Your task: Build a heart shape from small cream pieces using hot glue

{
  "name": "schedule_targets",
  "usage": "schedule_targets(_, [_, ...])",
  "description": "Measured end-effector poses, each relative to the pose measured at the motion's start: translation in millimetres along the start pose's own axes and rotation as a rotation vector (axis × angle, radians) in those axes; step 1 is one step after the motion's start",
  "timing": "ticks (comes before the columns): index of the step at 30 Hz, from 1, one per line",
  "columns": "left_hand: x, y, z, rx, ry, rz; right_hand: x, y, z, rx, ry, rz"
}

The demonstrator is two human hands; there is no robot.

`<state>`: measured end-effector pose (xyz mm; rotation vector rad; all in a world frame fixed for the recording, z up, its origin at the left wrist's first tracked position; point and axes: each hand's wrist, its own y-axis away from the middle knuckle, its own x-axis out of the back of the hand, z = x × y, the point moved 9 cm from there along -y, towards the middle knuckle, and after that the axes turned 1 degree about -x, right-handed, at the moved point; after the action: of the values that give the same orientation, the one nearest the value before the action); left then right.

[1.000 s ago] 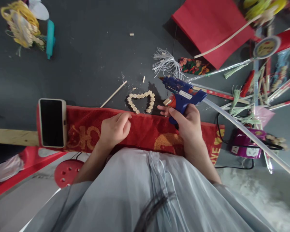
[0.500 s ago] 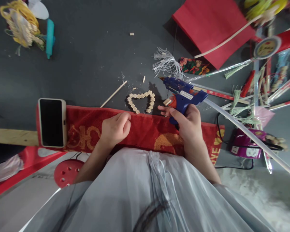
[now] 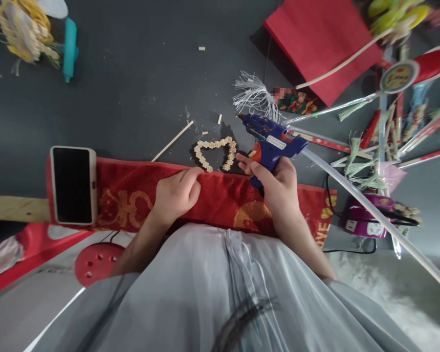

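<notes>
My right hand (image 3: 280,181) grips the handle of a blue hot glue gun (image 3: 275,139) with an orange trigger. Its nozzle points left, above and right of a heart-shaped outline (image 3: 214,145) made of small pale pieces. The outline lies on the dark table, with a gap at its lower point. My left hand (image 3: 178,193) is curled closed over the red towel, its index finger reaching close to the outline's lower left end. The underside of that hand is hidden. A thin pale stick (image 3: 173,141) and short cut pieces (image 3: 219,119) lie nearby.
A phone (image 3: 73,185) lies on the left end of the red towel (image 3: 124,195). A long glue stick (image 3: 374,210) trails from the gun. On the right are a red paper bag (image 3: 322,44), a white tassel (image 3: 254,95), tangled craft bits and a purple box (image 3: 366,215).
My right hand and the glue gun have shifted slightly left, toward the heart outline. My left index finger has stretched out a little toward the outline's lower end. The view has shifted slightly.
</notes>
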<state>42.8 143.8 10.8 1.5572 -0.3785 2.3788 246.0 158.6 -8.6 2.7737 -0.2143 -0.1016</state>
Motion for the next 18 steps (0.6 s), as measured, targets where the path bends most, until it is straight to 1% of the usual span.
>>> schedule_targets(3, [1.3,0,2,-0.012,-0.001,0.002,-1,-2,-6,0.035,-0.007,0.017])
schedule_targets(9, [15.5,-9,17,-0.132,-0.086,0.061,-4,-4,-4,0.04,-0.006,-0.006])
schedule_targets(13, [24.3,-27,22,-0.17,-0.097,0.062,-4,-4,-2,0.032,-0.034,-0.008])
schedule_targets(15, [24.4,-40,24,-0.178,-0.114,0.036,-4,-4,-2,0.031,-0.048,-0.004])
schedule_targets(18, [18.8,-54,28,-0.247,-0.105,-0.016,-3,-5,-1,0.036,-0.045,0.005])
